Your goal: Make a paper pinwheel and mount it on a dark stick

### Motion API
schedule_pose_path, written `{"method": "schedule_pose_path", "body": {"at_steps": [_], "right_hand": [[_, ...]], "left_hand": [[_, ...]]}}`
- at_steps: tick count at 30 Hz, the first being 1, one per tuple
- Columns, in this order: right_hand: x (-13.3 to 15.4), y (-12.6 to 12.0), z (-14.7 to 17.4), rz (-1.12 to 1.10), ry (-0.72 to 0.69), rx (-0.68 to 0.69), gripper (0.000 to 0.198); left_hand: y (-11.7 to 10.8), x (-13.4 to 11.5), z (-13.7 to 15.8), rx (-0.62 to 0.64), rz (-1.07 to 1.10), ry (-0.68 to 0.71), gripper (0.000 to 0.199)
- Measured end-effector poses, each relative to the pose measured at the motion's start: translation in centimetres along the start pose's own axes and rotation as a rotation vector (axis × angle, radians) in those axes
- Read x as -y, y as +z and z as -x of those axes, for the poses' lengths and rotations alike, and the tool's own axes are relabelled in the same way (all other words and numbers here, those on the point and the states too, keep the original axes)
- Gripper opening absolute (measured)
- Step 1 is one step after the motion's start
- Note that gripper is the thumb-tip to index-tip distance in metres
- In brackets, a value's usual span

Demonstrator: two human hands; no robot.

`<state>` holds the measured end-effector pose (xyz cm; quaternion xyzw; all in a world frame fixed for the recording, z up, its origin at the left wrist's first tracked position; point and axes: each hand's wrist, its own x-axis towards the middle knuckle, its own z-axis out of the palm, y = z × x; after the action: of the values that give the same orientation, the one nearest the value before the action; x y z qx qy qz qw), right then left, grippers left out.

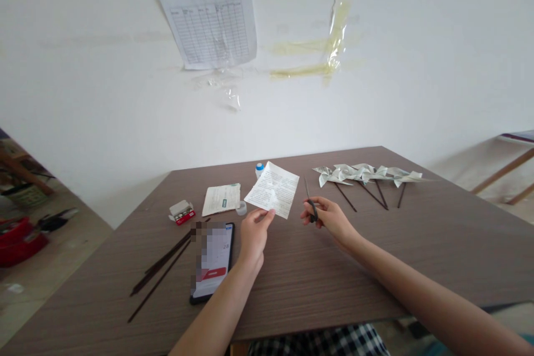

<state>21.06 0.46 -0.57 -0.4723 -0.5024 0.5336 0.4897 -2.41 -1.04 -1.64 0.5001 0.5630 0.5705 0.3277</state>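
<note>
Printed paper (276, 189) — pinched in L hand (253, 235), thumb on top, above surface (292, 272); R hand (327, 217) nearby, curled round scissors (312, 209) — paper pinwheels (364, 172) lying farther R.

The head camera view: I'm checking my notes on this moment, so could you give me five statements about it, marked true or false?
1. The left hand holds a printed sheet. True.
2. The right hand rests flat on the table. False: it holds scissors.
3. The phone lies to the right of the scissors. False: it lies to the left of the left hand.
4. A blue-topped bottle is partly hidden behind the printed sheet. True.
5. The folded paper pinwheels lie to the right of the printed sheet. True.
</note>
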Motion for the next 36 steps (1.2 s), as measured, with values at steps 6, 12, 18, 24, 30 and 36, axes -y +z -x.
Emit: {"method": "schedule_pose_path", "body": {"at_steps": [6,12,18,24,30,36], "right_hand": [[-0.2,0.2,1.1,0.000,0.096,0.135,0.044],[-0.1,-0.1,1.1,0.053,0.125,0.285,0.053],[-0.5,0.2,1.5,0.110,0.062,0.477,0.067],[-1.8,0.8,1.7,0.097,0.022,0.547,0.073],[-2.3,0.9,1.6,0.105,0.029,0.566,0.073],[-2.1,0.9,1.5,0.107,0.024,0.559,0.077]], "left_hand": [[-0.3,-0.2,-0.1,0.007,0.144,-0.077,0.037],[-0.3,-0.3,-0.2,-0.019,0.259,-0.164,0.046],[-0.1,-0.3,-0.4,-0.040,0.310,-0.178,0.051],[0.2,-0.1,-0.4,-0.060,0.365,-0.195,0.045],[0.0,0.3,-0.6,-0.046,0.364,-0.190,0.043],[-0.1,0.4,-0.6,-0.041,0.355,-0.189,0.042]]}}
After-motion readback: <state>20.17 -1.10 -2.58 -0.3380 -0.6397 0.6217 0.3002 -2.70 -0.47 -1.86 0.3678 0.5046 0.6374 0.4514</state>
